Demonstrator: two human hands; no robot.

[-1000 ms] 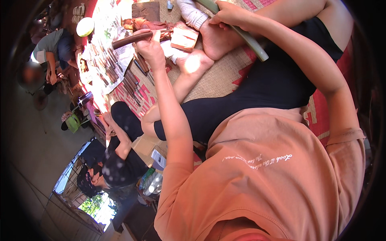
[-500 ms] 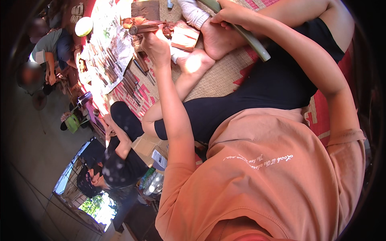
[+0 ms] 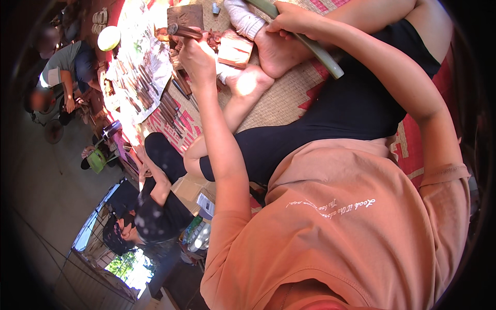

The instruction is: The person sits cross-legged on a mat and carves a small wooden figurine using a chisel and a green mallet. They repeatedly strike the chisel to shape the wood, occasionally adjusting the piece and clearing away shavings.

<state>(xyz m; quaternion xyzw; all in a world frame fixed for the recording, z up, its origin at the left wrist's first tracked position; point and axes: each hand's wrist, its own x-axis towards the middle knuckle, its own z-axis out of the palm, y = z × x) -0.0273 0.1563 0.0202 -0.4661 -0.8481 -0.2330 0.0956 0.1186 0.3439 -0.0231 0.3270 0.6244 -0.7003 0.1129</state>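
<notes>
My left hand [image 3: 199, 57] is closed around a brown wooden tool handle [image 3: 185, 32]; the tool's working end is hidden. My right hand [image 3: 295, 20] grips a long greenish-grey bar [image 3: 323, 59], which slants across my shin. Between my bare feet and the left hand lies a wooden block [image 3: 235, 49] with a pale, reddish-streaked face. Reddish-brown carved wood shows behind the left fingers, partly covered by them. Just beyond it rests a dark wooden board [image 3: 187, 15].
Several wooden-handled carving tools [image 3: 168, 108] lie left of my leg, others on a white sheet [image 3: 157, 67]. A woven mat [image 3: 279, 111] is under me. Another person in dark clothes [image 3: 160, 217] sits at left near a cardboard box [image 3: 188, 188]. A further person [image 3: 70, 67] bends at far left.
My left hand and the tool handle have shifted slightly, with the handle's end now tilted up more. The bar in my right hand has moved a little left.
</notes>
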